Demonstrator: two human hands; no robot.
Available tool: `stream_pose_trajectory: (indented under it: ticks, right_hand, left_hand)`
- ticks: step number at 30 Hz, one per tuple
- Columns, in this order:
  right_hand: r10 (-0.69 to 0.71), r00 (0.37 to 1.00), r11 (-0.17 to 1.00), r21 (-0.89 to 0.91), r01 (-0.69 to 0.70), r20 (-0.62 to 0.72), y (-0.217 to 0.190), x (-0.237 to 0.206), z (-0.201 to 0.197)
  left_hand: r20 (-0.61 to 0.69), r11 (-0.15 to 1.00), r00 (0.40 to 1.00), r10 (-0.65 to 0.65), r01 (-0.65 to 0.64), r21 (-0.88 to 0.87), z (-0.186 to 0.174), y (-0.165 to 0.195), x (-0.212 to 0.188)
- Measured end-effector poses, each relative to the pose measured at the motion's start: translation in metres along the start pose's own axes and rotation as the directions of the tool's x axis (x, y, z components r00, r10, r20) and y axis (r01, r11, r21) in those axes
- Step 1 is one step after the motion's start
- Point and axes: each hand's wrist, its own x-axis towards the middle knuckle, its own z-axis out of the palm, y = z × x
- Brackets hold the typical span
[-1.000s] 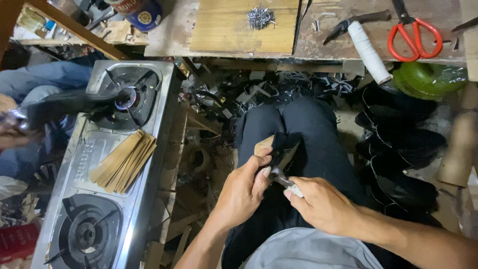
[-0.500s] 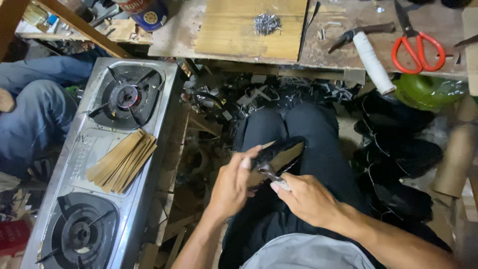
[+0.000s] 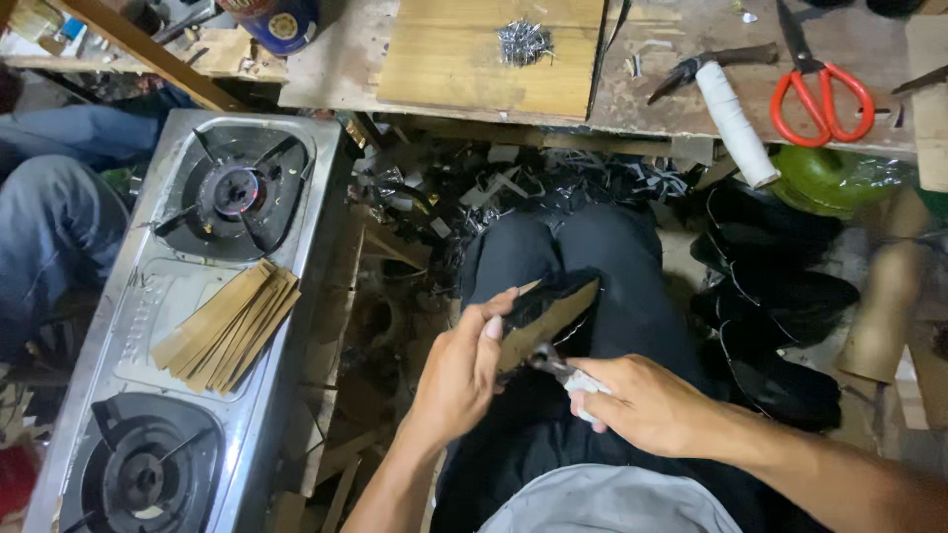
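Observation:
My left hand (image 3: 459,370) grips a flat, pointed shoe-sole piece (image 3: 548,311), tan with black material along one edge, over my lap. My right hand (image 3: 642,400) holds pliers (image 3: 558,367) with a white-wrapped handle, their jaws at the lower edge of the sole piece. Both hands sit above my dark trousers (image 3: 612,266).
A two-burner steel gas stove (image 3: 168,326) stands at left with a lit far burner (image 3: 237,190) and a stack of tan strips (image 3: 229,326). The wooden bench (image 3: 494,54) holds a pile of nails (image 3: 523,41), red scissors (image 3: 822,94), a second pair of pliers (image 3: 726,94). Black shoe uppers (image 3: 780,316) lie right. Another person's jeans (image 3: 49,217) are at left.
The other person's hand and the dark item held over the far burner have gone. My hands turned the sole piece slightly and keep working its edge with the pliers.

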Motion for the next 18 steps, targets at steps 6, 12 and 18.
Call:
stream_pose_trajectory:
  ticks: [6, 12, 18]
  right_hand:
    - [-0.075, 0.991, 0.982, -0.165, 0.093, 0.111, -0.014, -0.016, -0.022]
    - [-0.467, 0.884, 0.762, -0.503, 0.408, 0.009, 0.004, -0.001, -0.025]
    - [-0.597, 0.757, 0.727, -0.577, 0.371, -0.265, -0.007, 0.032, -0.086]
  left_hand:
    - [0.036, 0.959, 0.983, 0.180, -0.184, 0.216, 0.015, 0.010, -0.008]
    - [0.222, 0.956, 0.937, -0.269, 0.288, -0.057, -0.021, 0.013, 0.007]
    - [0.597, 0.984, 0.800, -0.065, 0.151, -0.096, -0.052, 0.004, 0.023]
